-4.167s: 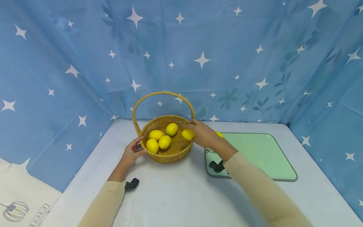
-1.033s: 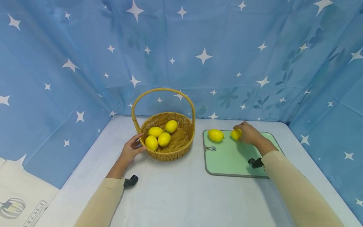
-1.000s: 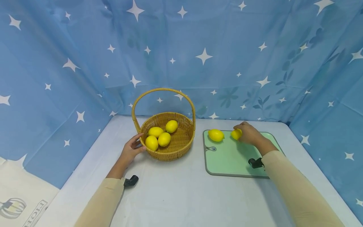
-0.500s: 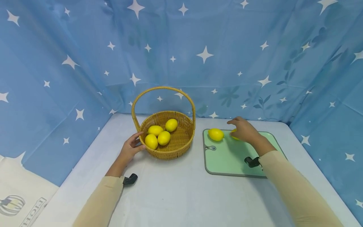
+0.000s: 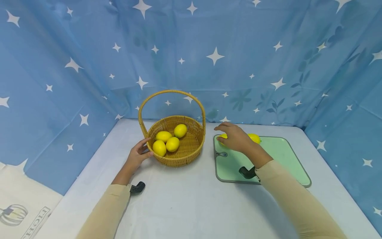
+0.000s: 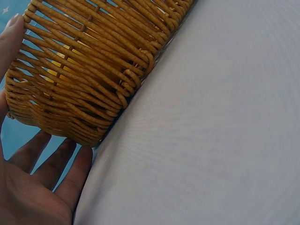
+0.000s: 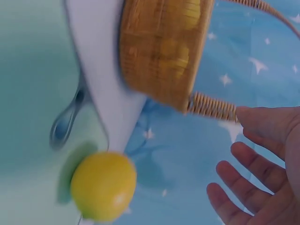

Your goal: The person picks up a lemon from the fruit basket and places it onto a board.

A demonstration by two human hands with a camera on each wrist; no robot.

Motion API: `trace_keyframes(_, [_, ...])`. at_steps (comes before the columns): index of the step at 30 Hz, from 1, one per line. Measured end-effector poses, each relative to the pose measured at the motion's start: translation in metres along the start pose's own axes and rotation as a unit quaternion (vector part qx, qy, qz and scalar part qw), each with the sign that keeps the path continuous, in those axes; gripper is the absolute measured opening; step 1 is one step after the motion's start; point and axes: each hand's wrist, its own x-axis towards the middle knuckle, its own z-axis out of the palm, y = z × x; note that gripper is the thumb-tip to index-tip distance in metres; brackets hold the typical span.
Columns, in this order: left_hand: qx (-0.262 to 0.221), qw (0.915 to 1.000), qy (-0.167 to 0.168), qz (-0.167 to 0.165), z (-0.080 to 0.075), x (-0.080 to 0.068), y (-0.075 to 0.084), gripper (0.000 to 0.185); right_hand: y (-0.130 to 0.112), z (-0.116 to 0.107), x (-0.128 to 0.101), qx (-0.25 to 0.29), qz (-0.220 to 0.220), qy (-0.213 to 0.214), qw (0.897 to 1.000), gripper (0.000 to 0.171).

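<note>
Two lemons on green cutting board [image 5: 277, 156]: one [image 5: 222, 136] under right hand [image 5: 234, 137], fingers spread, grasping nothing; other [image 5: 254, 137] just right of it. Left hand [image 5: 136, 158], fingers relaxed, touches wicker basket [image 5: 182, 157] wall; four lemons [image 5: 170, 140] inside.

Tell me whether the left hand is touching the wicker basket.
Touching: the left wrist view shows the left hand with a fingertip against the wicker basket wall.

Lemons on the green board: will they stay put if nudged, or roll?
Probably roll: the lemon by the open right hand is a smooth oval lying on its side on the flat green board, which shows no raised rim. Its skin looks glossy, so likely somewhat slippery. It keeps its shape, so probably firm rather than squashy.
</note>
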Motion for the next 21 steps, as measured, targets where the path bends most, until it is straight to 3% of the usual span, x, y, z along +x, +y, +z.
trace_keyframes(2, [0.003, 1.0, 0.001, -0.002, 0.0, 0.0, 0.001, 0.066, -0.009, 0.005, 0.005, 0.005, -0.015, 0.001, 1.0, 0.039])
trace_keyframes(9, [0.004, 0.9999, 0.006, 0.014, -0.005, 0.007, -0.028, 0.066, -0.038, 0.021, 0.022, 0.021, -0.066, 0.0, 0.998, 0.037])
trace_keyframes(16, [-0.007, 1.0, 0.0, 0.006, -0.005, 0.009, -0.026, 0.067, -0.056, 0.042, 0.045, 0.037, -0.062, -0.048, 0.996, 0.038])
trace_keyframes(21, [0.001, 1.0, -0.004, 0.005, -0.002, 0.003, -0.01, 0.067, -0.063, 0.061, 0.058, 0.03, -0.058, -0.086, 0.994, 0.041])
